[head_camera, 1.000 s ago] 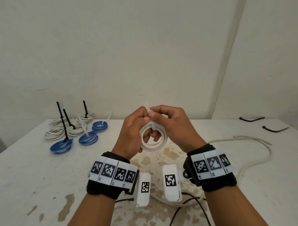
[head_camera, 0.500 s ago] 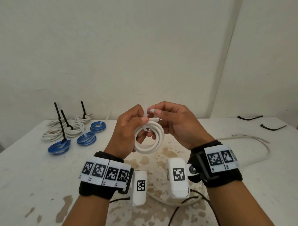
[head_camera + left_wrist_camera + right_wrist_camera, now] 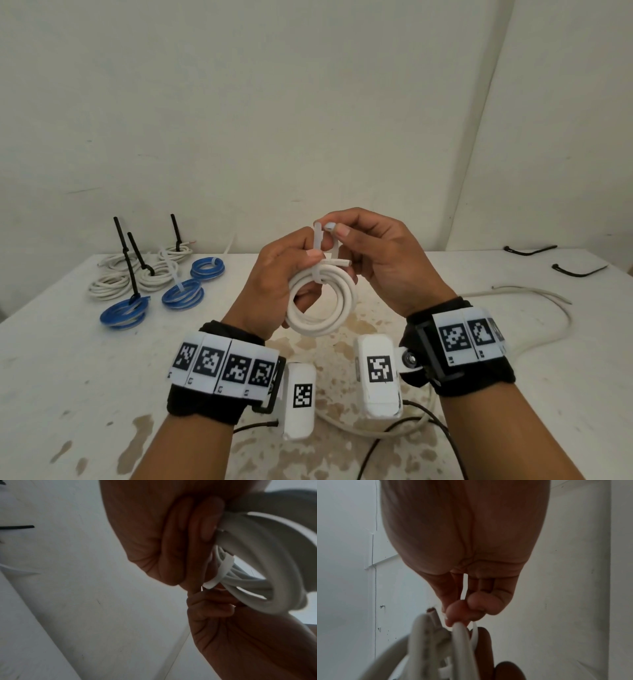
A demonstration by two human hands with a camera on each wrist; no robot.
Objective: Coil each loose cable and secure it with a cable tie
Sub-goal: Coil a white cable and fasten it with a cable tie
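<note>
A white cable coil [image 3: 322, 305] hangs in the air above the table's middle, gripped at its top left by my left hand [image 3: 291, 274]. A white cable tie [image 3: 318, 253] is looped round the coil's top, its tail standing upright. My right hand [image 3: 346, 236] pinches the tie's upper end between thumb and forefinger. In the left wrist view the tie band [image 3: 221, 573] wraps the coil [image 3: 257, 555] beside my curled fingers. The right wrist view shows the tie strip [image 3: 464, 586] running past my fingertips down to the blurred coil [image 3: 426, 642].
Several tied coils, white [image 3: 113, 287] and blue [image 3: 183, 296], lie at the table's far left with black tie tails [image 3: 125, 253] sticking up. A loose white cable [image 3: 534, 301] trails across the right side. Black cable ties [image 3: 579, 270] lie at the far right. The stained table [image 3: 85, 394] stretches below.
Both hands have lifted the coil higher. The tie now stands upright above the coil, and my right hand has moved up to its top end.
</note>
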